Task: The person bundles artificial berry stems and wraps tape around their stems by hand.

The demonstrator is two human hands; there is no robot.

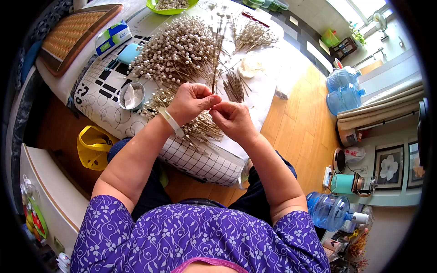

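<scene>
Grips thin brown stems (215, 77) in the closed left hand (189, 102)

Pinches with the right hand (234, 120) close against the left; cannot tell on what. Holds the stems upright above the white cloth (266, 75), beside a heap of white-tipped stems (177, 45).

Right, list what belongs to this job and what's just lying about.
Likely the job:
held stems
white-tipped stem pile
brown stem bundle
green bowl

Apparently just lying about:
blue-and-white pack
yellow bag
blue water jug
</scene>
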